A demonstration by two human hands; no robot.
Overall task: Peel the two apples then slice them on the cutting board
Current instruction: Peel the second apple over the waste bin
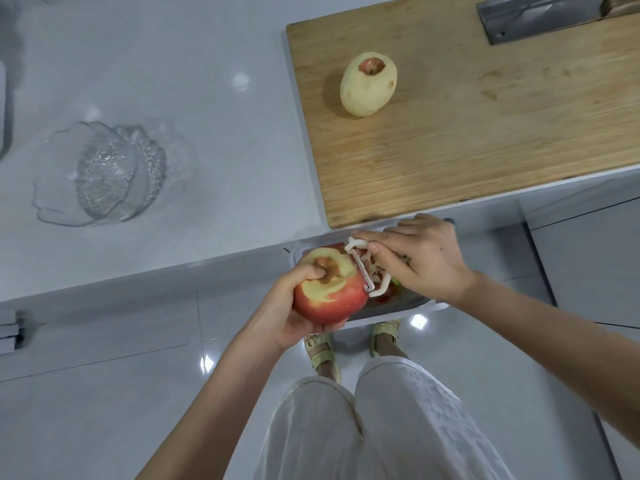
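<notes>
Open board [485,126] between peeled apple [368,84] and cleaver [533,17], glass bowl [100,174] on left counter [207,133]

Your pale grey, glossy tabletop [214,140] carries two things directly. A wooden cutting board [485,133] lies on your right, its near edge running close along the tabletop's front edge. A clear, textured glass bowl [100,174] stands upright on your left, well apart from the board. On the board you have a peeled apple [368,85] near its left side and a cleaver [533,19] at its far edge, partly cut off by the frame.
</notes>
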